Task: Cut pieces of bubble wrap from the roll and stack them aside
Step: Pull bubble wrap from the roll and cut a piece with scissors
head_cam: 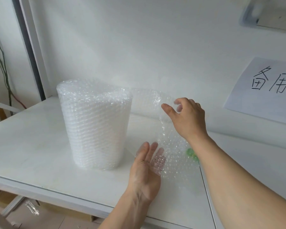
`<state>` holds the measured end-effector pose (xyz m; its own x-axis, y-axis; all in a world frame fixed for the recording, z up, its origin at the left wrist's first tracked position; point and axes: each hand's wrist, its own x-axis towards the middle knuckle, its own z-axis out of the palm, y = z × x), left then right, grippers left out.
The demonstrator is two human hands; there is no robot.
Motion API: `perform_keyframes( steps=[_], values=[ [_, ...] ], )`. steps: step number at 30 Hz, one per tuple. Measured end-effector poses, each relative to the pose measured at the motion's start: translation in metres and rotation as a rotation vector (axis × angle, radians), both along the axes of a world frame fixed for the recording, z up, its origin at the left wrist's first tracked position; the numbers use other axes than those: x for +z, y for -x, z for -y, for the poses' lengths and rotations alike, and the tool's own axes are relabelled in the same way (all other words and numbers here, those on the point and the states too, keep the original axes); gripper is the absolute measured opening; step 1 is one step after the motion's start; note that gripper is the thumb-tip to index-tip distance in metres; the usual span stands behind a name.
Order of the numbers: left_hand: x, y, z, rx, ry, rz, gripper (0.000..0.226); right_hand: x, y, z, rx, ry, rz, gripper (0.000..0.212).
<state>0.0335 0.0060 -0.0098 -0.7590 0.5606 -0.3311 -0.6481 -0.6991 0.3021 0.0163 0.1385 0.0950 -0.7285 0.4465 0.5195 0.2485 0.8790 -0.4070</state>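
A fat roll of clear bubble wrap point(95, 124) stands upright on the white table point(31, 142). Its loose sheet point(170, 142) runs off to the right and hangs down to the table. My right hand point(186, 116) pinches the sheet's upper edge between thumb and fingers. My left hand point(147, 166) is open with straight fingers, palm toward the sheet's lower left edge, and its fingertips show through the plastic. A green object point(191, 152) lies behind the sheet, partly hidden by my right forearm; I cannot tell what it is.
A white wall point(155, 47) rises right behind the table. A paper sheet with handwritten characters point(264, 90) is stuck on it at the right. The table's front edge point(73, 194) runs diagonally below my hands. Cables point(2, 63) hang at the far left.
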Motion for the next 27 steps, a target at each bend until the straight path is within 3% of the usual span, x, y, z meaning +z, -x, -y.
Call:
perform_keyframes(
  steps=[3, 9, 13, 19, 24, 27],
  values=[
    [0.001, -0.001, 0.002, 0.043, 0.024, -0.019, 0.004, -0.001, 0.003, -0.005, 0.001, 0.062, -0.09, 0.044],
    [0.003, 0.001, 0.011, 0.09, 0.037, -0.067, 0.002, -0.002, 0.005, -0.023, -0.087, 0.048, -0.072, 0.045],
    [0.007, 0.01, 0.018, 0.034, 0.042, -0.038, 0.016, -0.009, 0.007, -0.02, -0.062, 0.057, 0.023, 0.042],
    [0.002, 0.013, 0.016, -0.006, 0.112, -0.114, 0.01, 0.012, 0.014, 0.001, 0.1, -0.003, 0.003, 0.058],
    [0.001, 0.017, 0.015, 0.018, 0.129, -0.117, 0.026, 0.024, 0.017, 0.008, 0.254, 0.06, -0.007, 0.035],
    [0.002, 0.016, 0.014, 0.029, 0.147, -0.104, 0.03, 0.026, 0.016, 0.011, 0.296, -0.037, -0.039, 0.041]
  ],
)
